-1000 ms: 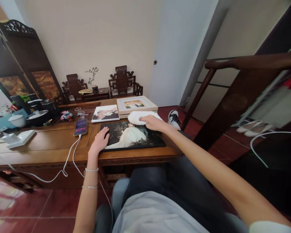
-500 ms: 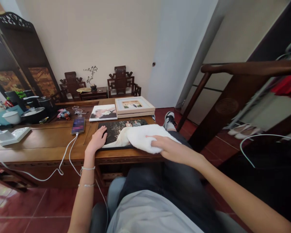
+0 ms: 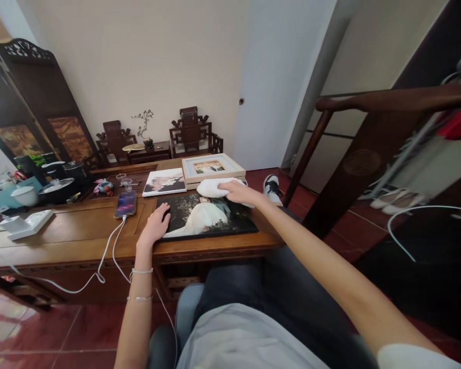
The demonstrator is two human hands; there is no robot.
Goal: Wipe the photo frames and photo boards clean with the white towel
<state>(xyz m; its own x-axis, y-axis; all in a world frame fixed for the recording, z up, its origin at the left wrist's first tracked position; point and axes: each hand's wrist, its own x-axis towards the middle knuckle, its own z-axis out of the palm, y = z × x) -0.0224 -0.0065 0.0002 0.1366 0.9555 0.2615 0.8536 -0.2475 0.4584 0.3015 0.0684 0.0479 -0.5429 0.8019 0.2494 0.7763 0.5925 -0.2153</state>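
A dark photo panel [image 3: 194, 218] showing a long white dress lies flat at the table's near edge. My left hand [image 3: 155, 221] rests on its left edge, fingers spread and holding nothing. In my right hand [image 3: 238, 192] is a white cloth [image 3: 211, 188], pressed on the panel's far edge and covering the top of the picture. Just behind the cloth is a pale wooden picture frame [image 3: 214, 177]. A white-edged canvas print [image 3: 164, 182] lies to the left of that frame.
A phone [image 3: 126, 204] on a white charging cable [image 3: 106, 251] lies left of my left hand. Farther left are a power strip [image 3: 33, 224], a white cup [image 3: 25, 195] and a lidded pot [image 3: 57, 190]. A wooden chair [image 3: 353, 154] stands close on the right.
My right hand has moved the cloth from the panel's near right part away from me to its far edge. More of the panel shows now. My left hand stays on the left edge.
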